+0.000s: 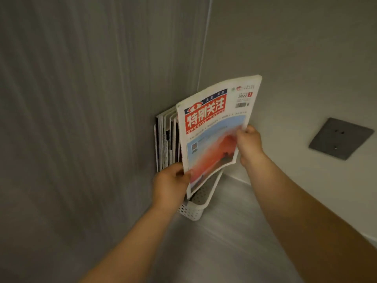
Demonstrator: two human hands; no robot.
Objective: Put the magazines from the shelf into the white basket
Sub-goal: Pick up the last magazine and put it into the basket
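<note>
A magazine (pixel 214 127) with a red title block and a red-and-blue cover picture stands upright over the white perforated basket (pixel 195 211). My right hand (pixel 247 142) grips its right edge. My left hand (pixel 171 182) holds its lower left corner, close to the basket's rim. The magazine's lower end hangs over the basket's mouth; whether it touches the inside is hidden. Several other magazines (pixel 166 139) stand on edge just behind it, against the grey wall in the corner, their lower ends hidden by my left hand.
The basket sits on a grey surface (pixel 234 231) in a corner between a grey panelled wall (pixel 81 119) on the left and a pale wall on the right. A dark socket plate (pixel 340 138) is set in the right wall.
</note>
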